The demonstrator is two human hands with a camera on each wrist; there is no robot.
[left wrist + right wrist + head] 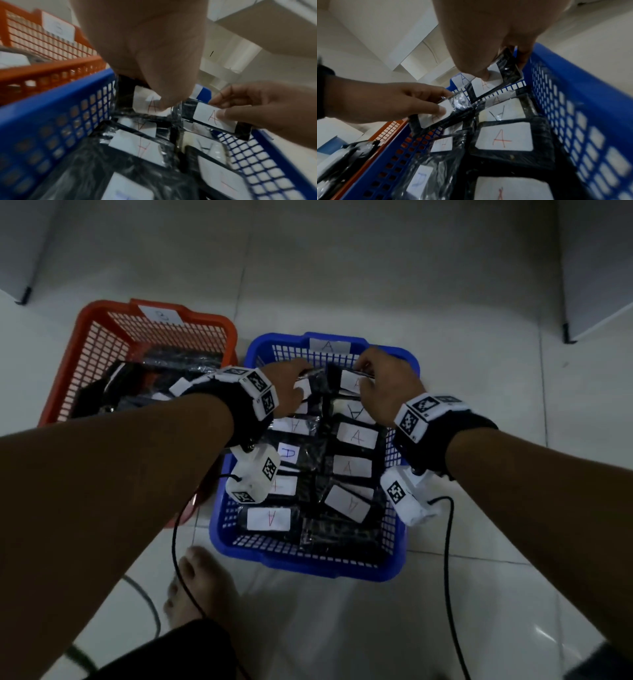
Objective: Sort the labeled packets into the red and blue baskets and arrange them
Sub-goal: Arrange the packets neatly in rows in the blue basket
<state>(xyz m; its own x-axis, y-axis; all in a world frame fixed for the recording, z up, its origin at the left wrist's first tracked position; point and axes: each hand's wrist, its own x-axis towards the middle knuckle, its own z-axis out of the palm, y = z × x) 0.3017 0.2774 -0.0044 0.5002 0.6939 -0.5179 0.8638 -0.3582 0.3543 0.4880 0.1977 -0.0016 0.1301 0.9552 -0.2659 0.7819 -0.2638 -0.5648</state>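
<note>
The blue basket (308, 568) stands on the floor, holding two columns of black packets (354, 436) with white "A" labels. Left of it is the red basket (82, 326), with more black packets (144, 392) heaped inside. Both hands are at the blue basket's far end. My left hand (291, 386) pinches the top edge of one "A" packet (125, 97), held upright. My right hand (380, 385) pinches another "A" packet (205, 115) beside it, also lifted on edge (510, 67). One packet (287, 453) in the left column bears a blue mark.
The baskets carry white tags on their far walls: the red basket's tag (160, 314) and the blue basket's "A" tag (329, 346). A bare foot (202, 587) and black cables (448, 577) lie near the blue basket's front. White furniture legs (567, 333) stand at the back corners.
</note>
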